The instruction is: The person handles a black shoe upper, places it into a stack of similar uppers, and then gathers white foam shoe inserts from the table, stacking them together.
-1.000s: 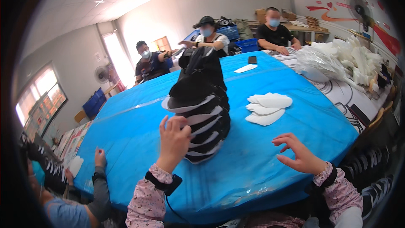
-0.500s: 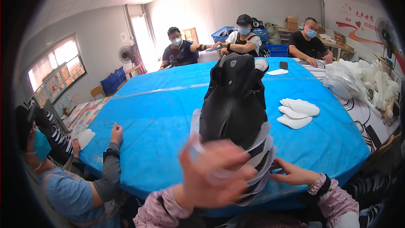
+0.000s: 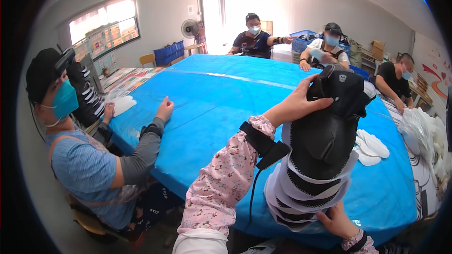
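A tall stack of black shoe uppers [image 3: 315,143] with white lining edges stands tilted on the blue-covered table in front of me. My left hand [image 3: 297,102] is closed on the far top end of the stack, thumb across the black collar and fingers around its back. Low on the near right side, my right hand [image 3: 339,222] grips the stack's edge, with some fingers hidden behind the white layers. Both my forearms wear pink flowered sleeves with black wrist straps.
White insoles [image 3: 372,147] lie right of the stack. The blue table cover [image 3: 202,113] spreads leftward. A masked co-worker [image 3: 89,160] sits at the left beside lace-up black shoes [image 3: 87,94]. Others sit along the far side. Plastic-wrapped white pieces [image 3: 423,134] are heaped at the right.
My left hand has moved from in front of the stack up to its far top end and taken hold. My right hand remains at the lower near side. The view has swung left.
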Tool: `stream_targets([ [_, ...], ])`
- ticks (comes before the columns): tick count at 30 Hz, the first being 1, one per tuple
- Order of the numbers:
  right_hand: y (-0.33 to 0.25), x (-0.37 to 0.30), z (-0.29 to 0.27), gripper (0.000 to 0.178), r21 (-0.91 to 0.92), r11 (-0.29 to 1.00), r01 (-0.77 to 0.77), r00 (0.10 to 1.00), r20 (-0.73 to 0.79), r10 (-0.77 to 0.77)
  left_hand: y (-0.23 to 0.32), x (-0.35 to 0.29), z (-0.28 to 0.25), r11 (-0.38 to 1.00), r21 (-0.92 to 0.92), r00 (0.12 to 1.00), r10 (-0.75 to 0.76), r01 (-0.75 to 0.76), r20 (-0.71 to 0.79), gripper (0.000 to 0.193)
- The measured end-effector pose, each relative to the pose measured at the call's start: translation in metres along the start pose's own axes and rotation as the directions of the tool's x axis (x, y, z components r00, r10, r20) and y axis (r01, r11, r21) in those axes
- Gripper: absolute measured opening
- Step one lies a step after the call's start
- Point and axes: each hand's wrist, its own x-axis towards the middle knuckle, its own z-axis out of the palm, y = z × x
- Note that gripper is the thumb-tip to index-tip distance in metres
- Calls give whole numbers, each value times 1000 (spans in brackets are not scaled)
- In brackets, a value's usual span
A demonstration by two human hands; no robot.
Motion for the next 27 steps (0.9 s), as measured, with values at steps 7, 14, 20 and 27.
stream_targets([
  [7,-14,-1,-6,57,180,977,-115,993,-1,118,1,-63,-28,994,-86,983,-84,71,-161,79],
  [14,-14,20,-8,59,981,195,-17,894,-73,442,14,-107,-40,971,-232,966,-120,66,-228,61],
  [20,-28,50,9,48,997,60,-42,909,13,417,8,-134,-34,944,-323,954,-150,61,-259,51],
  [27,-18,36,-28,51,949,271,162,938,-234,257,64,-144,-27,461,-867,946,-150,-191,-288,47],
])
